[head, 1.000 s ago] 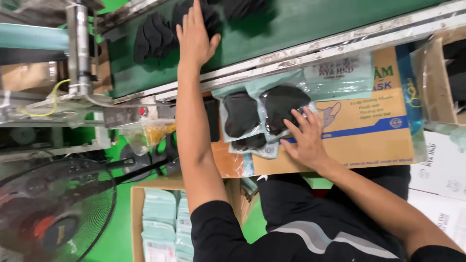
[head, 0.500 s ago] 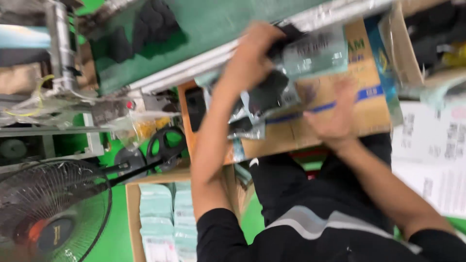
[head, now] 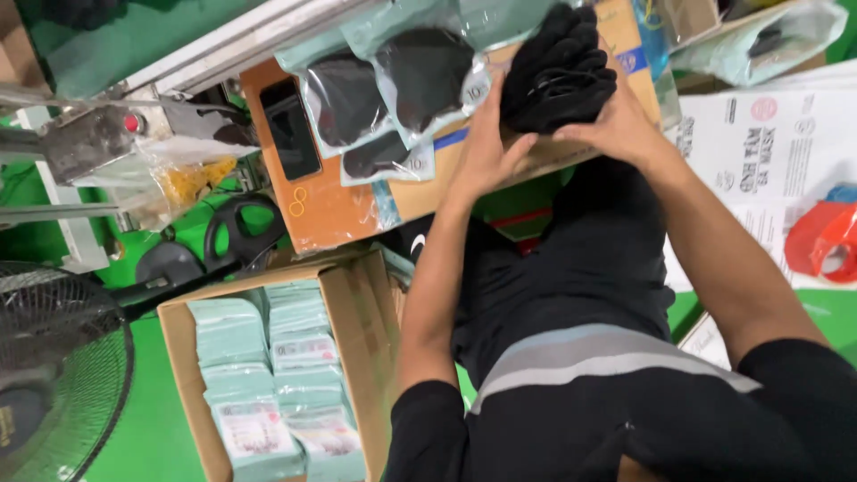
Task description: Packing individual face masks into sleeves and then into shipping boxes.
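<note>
head view, the hands: both are up on one stack of black fabric face masks [head: 558,67], pressed together between them.
left hand [head: 489,147]: sits on the stack's left side, palm turned in, fingers flat against the lower left edge. Its grip is narrow, closed onto the stack.
right hand [head: 616,125]: cups the stack from below and from the right, thumb wrapped over the near edge. Also closed on the stack, so it's a two-handed squeeze.
where the stack lies: on top of the flat orange and tan cardboard box [head: 357,201] that serves as the counter here, near its right end, straight ahead of the person's chest.
long axis: runs roughly up and away from the person, tilted a bit to the right, with the two hands on the two long sides. Neither hand is clearly nearer, both are touching.
just left of the stack: clear plastic pouches with black masks inside [head: 393,85], overlapping each other, close to the left hand but not touching it as far as I can tell.
lower left: open brown cardboard carton [head: 183,357] packed with pale green packets [head: 268,375], well apart from the hands.
far left: dark fan grille [head: 54,375].
right edge: red plastic bag [head: 821,236] on white printed sheets.
</note>
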